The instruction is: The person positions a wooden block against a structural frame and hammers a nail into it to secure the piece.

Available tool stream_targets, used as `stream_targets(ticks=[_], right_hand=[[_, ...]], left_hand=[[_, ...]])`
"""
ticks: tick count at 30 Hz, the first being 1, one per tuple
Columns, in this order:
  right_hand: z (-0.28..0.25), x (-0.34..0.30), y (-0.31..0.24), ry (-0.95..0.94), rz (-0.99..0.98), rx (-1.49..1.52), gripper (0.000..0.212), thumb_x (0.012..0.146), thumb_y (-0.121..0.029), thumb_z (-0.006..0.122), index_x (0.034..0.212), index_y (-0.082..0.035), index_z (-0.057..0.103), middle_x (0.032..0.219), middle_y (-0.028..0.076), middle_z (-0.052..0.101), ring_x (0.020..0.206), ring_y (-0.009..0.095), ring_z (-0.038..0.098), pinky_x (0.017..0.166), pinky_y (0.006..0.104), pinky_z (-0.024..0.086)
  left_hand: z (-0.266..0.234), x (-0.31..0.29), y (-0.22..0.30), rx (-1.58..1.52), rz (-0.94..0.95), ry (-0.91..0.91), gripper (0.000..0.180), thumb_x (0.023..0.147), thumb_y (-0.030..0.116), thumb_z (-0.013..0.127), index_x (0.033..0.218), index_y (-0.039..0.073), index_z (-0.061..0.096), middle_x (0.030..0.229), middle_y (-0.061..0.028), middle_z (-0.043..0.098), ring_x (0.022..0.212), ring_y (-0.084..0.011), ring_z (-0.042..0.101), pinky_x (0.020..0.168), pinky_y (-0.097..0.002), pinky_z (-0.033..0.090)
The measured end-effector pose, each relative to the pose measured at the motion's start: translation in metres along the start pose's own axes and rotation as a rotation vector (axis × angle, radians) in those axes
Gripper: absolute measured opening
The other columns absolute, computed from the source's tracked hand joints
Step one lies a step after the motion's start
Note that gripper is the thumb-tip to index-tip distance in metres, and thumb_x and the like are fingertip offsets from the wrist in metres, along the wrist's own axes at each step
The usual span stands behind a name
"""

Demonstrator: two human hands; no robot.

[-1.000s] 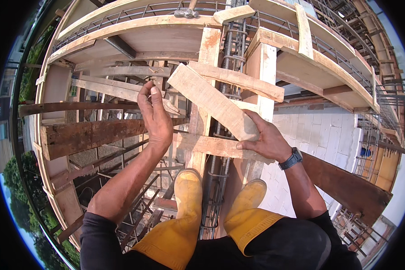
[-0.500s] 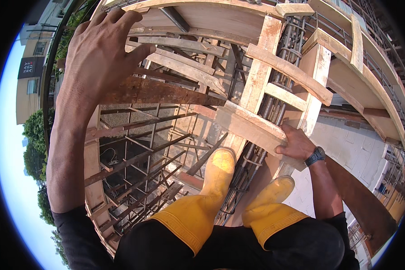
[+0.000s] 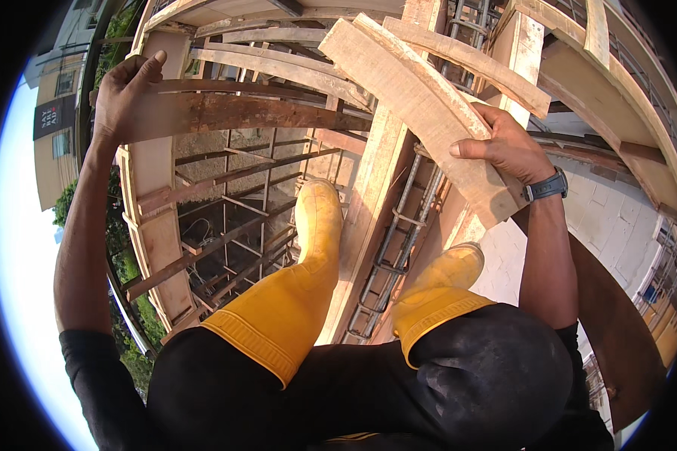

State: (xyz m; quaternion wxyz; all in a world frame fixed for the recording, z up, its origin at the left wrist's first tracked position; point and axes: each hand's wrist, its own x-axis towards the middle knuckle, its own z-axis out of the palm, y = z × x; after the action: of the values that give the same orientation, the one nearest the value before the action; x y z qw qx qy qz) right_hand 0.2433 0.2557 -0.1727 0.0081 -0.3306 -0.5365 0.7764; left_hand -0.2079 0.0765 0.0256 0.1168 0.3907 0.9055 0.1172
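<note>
My right hand [image 3: 508, 146], with a dark watch at its wrist, grips the near end of a short pale wooden plank [image 3: 417, 113]. My thumb lies on its broad face. The plank is raised at a slant over the beam formwork and steel bars. At the left, my left hand [image 3: 128, 94] is closed at the outer end of a long dark brown wooden beam [image 3: 256, 113]. Its thumb points up, and the curled fingers are partly hidden. The brown beam spans the opening beside the formwork.
My yellow boots [image 3: 320, 218] stand on the timber on both sides of a rebar cage [image 3: 395, 240]. Below left, a deep opening holds crossed scaffold bars [image 3: 226, 192]. A loose board [image 3: 474, 64] lies across the formwork beyond. A pale block wall [image 3: 602, 203] stands at right.
My left hand has moved down and left and closed from a spread pose. The short plank in my right hand has been lifted and turned, its far end now up. My left boot has shifted left.
</note>
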Motion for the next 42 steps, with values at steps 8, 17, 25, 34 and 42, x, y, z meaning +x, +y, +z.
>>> stream_targets(ticks=[8, 17, 25, 34, 42], right_hand=[[-0.006, -0.002, 0.049, 0.082, -0.102, -0.566, 0.075, 0.068, -0.038, 0.082, 0.126, 0.004, 0.061, 0.118, 0.027, 0.067, 0.109, 0.038, 0.065, 0.096, 0.042, 0.051], [0.009, -0.059, 0.053, 0.195, -0.04, -0.492, 0.079, 0.073, -0.033, 0.078, 0.136, 0.005, 0.05, 0.129, 0.027, 0.06, 0.119, 0.042, 0.06, 0.101, 0.0447, 0.05], [0.008, -0.073, 0.019, 0.4, 0.069, -0.454, 0.069, 0.075, -0.028, 0.077, 0.132, 0.003, 0.054, 0.124, 0.024, 0.063, 0.113, 0.041, 0.062, 0.097, 0.0443, 0.051], [0.028, -0.088, 0.001, 0.887, 0.253, -0.491, 0.067, 0.072, -0.017, 0.08, 0.132, -0.004, 0.054, 0.126, 0.02, 0.063, 0.115, 0.038, 0.063, 0.099, 0.0436, 0.051], [0.103, -0.137, -0.013, 1.066, 0.446, -0.26, 0.062, 0.078, -0.015, 0.076, 0.134, -0.001, 0.053, 0.121, 0.022, 0.066, 0.109, 0.035, 0.068, 0.093, 0.0408, 0.055]], left_hand=[[-0.024, 0.027, -0.018, -0.017, 0.085, -0.177, 0.051, 0.099, 0.051, 0.063, 0.082, 0.004, 0.067, 0.073, 0.0, 0.064, 0.072, -0.0072, 0.057, 0.068, -0.0268, 0.046], [-0.022, 0.027, 0.0, 0.002, 0.028, -0.343, 0.038, 0.097, 0.037, 0.068, 0.091, 0.0, 0.071, 0.081, -0.0015, 0.068, 0.077, -0.0089, 0.058, 0.076, -0.0286, 0.047], [-0.035, 0.041, 0.005, 0.191, -0.009, -0.833, 0.036, 0.091, 0.011, 0.069, 0.123, -0.002, 0.062, 0.122, -0.0169, 0.066, 0.111, -0.0257, 0.069, 0.097, -0.0378, 0.053], [-0.035, 0.068, 0.016, 0.29, 0.018, -1.211, 0.071, 0.093, 0.022, 0.065, 0.153, -0.001, 0.036, 0.136, -0.0272, 0.058, 0.126, -0.0383, 0.06, 0.107, -0.0405, 0.047], [-0.033, 0.064, 0.004, 0.044, -0.204, -1.243, 0.067, 0.095, 0.012, 0.062, 0.154, -0.004, 0.035, 0.142, -0.0224, 0.056, 0.13, -0.0299, 0.057, 0.107, -0.0369, 0.046]])
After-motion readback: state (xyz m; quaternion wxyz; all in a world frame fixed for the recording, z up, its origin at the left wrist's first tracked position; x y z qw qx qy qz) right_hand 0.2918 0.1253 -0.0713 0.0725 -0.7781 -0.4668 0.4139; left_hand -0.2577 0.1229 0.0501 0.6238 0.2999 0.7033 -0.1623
